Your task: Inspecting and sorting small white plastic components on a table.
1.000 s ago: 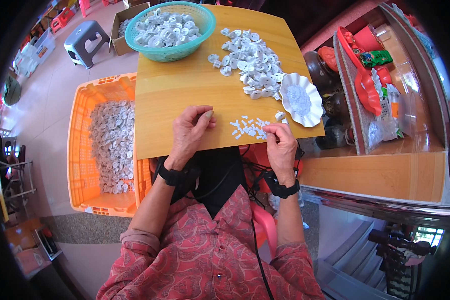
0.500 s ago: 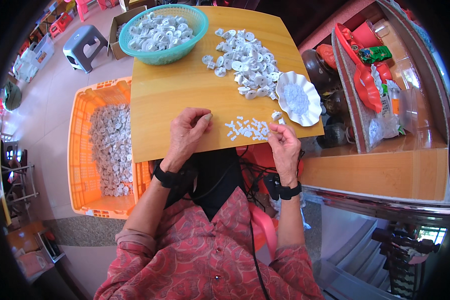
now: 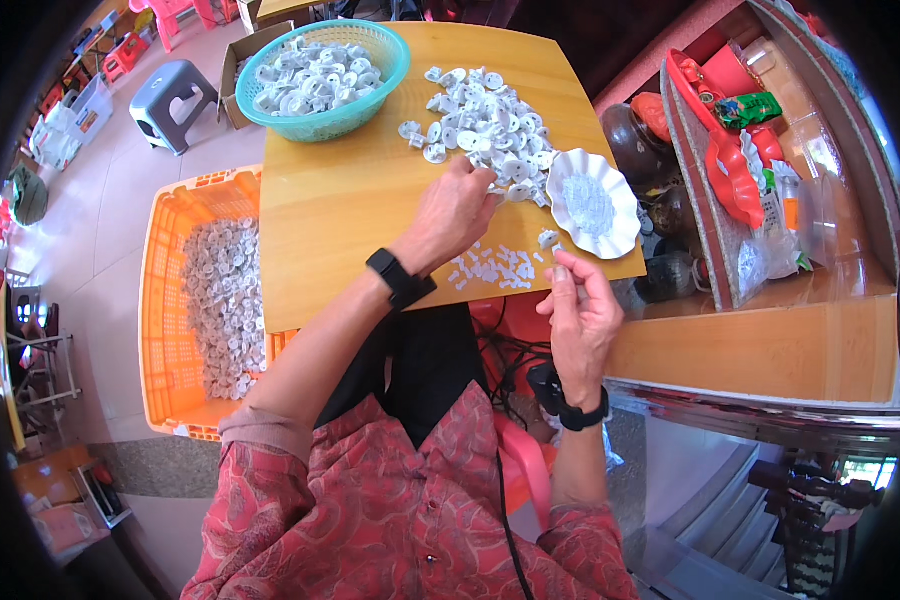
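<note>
My left hand (image 3: 457, 215) reaches over the wooden table to the near edge of a heap of white round plastic fittings (image 3: 500, 125). Its fingers are curled down among the fittings, and their tips are partly hidden. Near the table's right front edge, my right hand (image 3: 582, 305) pinches thumb and forefinger together; whatever is between them is too small to make out. One or two loose white fittings (image 3: 548, 239) lie just beyond its fingertips. Between my hands, small pale pegs (image 3: 492, 267) are scattered. A scalloped white dish (image 3: 625, 225) at the right holds more tiny clear-white pieces.
A turquoise basket (image 3: 400, 75) full of fittings stands at the table's (image 3: 340, 220) far left. Below it on the left is an orange crate (image 3: 160, 330) with many more. A grey stool (image 3: 173, 105) is beyond. Dark jars and a wooden cabinet (image 3: 750, 345) flank the right side.
My left hand has moved away and to the right, from the table's front to the heap of fittings. The right hand has drawn slightly right, away from the scattered pegs, still pinching.
</note>
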The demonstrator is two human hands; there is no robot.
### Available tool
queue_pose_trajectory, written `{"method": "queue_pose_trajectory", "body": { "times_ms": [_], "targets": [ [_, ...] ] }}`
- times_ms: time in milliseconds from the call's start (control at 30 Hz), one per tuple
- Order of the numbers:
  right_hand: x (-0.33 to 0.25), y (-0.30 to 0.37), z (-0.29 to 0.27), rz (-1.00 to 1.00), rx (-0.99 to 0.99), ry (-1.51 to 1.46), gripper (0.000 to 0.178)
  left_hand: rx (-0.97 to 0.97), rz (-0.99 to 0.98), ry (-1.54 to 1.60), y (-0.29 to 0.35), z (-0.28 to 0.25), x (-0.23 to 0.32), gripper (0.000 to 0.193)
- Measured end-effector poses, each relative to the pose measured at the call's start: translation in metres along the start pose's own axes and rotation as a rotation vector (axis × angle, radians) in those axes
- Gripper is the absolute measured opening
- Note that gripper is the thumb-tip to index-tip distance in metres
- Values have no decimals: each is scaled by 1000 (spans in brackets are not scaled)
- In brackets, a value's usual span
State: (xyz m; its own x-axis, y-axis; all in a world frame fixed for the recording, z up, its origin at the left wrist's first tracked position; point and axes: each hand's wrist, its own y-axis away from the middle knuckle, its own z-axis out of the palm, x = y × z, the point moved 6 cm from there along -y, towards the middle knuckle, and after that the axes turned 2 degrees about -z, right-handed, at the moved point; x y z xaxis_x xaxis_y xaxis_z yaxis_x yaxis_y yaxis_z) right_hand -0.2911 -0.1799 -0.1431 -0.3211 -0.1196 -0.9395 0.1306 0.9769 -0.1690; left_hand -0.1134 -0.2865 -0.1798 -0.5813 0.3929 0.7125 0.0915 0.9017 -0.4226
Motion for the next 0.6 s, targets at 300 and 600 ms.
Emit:
{"method": "queue_pose_trajectory", "body": {
  "times_ms": [300, 600],
  "targets": [
    [-151, 31, -6, -193, -305, -431, 27, -108, -53, -217, -12, 28, -30, 14],
    [-191, 40, -17, -523, -391, 269, 25, -103, -35, -76, -3, 8, -16, 15]
  ]
}}
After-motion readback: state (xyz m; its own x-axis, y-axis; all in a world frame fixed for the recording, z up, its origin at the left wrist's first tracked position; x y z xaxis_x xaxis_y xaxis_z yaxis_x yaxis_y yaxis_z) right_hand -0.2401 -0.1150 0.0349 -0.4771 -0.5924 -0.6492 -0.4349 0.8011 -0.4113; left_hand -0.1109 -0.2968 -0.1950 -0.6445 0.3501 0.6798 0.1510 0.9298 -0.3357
